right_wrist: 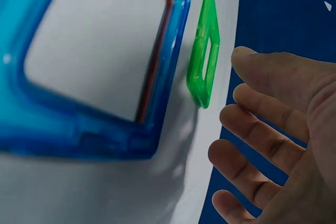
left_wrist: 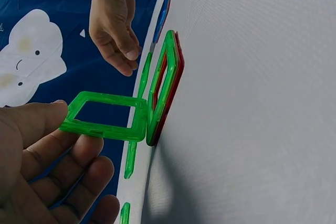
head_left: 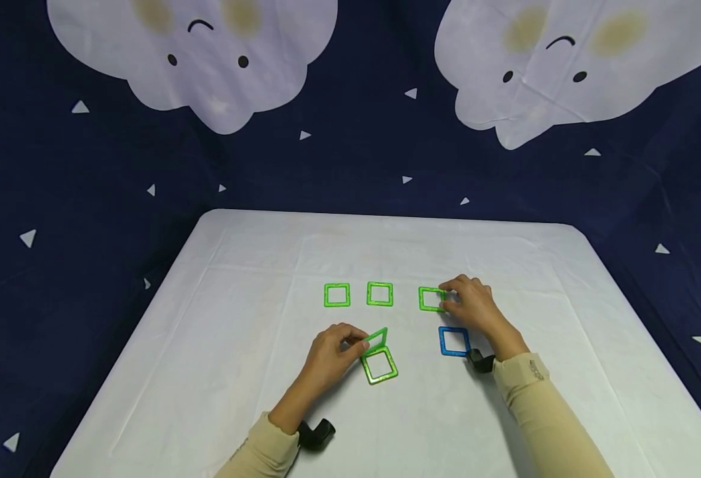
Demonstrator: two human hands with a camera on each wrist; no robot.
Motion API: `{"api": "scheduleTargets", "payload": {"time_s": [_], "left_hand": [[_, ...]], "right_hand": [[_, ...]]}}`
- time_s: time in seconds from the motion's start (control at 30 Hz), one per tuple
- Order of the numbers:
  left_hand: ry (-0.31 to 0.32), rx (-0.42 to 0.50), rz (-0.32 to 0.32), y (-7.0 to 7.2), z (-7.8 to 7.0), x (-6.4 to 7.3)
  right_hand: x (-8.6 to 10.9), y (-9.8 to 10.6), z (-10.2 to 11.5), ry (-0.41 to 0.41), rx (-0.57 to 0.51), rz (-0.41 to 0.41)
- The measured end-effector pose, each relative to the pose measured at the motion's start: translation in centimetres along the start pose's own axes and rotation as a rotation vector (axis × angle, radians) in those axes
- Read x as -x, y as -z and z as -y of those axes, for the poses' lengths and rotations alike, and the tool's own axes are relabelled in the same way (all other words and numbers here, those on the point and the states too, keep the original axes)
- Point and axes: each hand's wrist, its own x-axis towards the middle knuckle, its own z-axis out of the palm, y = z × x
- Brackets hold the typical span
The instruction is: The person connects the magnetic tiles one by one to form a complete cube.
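Note:
My left hand point(head_left: 332, 352) pinches a green square magnetic tile point(left_wrist: 105, 130) by one edge, thumb above and fingers below. The tile stands up at an angle, its far edge against a second green tile point(head_left: 382, 380) lying on the table. Under that one, a red tile point(left_wrist: 178, 69) shows in the left wrist view. My right hand point(head_left: 476, 304) is beside another green tile point(right_wrist: 198, 51), its fingers loosely spread with a gap to it in the right wrist view. A blue tile point(head_left: 443, 342) lies nearer, below the right hand, with a reddish layer under it.
Two more green tiles, one at the left point(head_left: 326, 295) and one in the middle point(head_left: 370, 294), lie in a row on the white table point(head_left: 207, 398). Black wrist cameras stick out at the left cuff point(head_left: 316, 435) and right cuff point(head_left: 480, 361). A dark blue cloth point(head_left: 356, 179) hangs behind.

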Motion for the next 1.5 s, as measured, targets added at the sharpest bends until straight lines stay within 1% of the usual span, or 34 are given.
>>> {"api": "scheduleTargets", "payload": {"time_s": [0.3, 0.67, 1.03, 1.23, 1.5], "left_hand": [[0.012, 0.003, -0.008, 0.0, -0.1, 0.2], [0.035, 0.002, -0.005, 0.3, -0.5, 0.7], [0.024, -0.009, -0.011, 0.3, -0.5, 1.0], [0.028, -0.005, -0.008, 0.4, -0.7, 1.1], [0.032, -0.008, -0.007, 0.4, -0.9, 1.5]], "right_hand": [[-0.8, -0.3, -0.6, -0.002, 0.009, 0.038], [-1.0, -0.5, -0.9, 0.007, 0.008, 0.08], [-1.2, -0.4, -0.8, -0.006, 0.018, 0.138], [-1.4, -0.3, -0.8, -0.014, 0.025, 0.174], [-1.5, -0.3, -0.9, -0.019, 0.025, 0.182]]}}
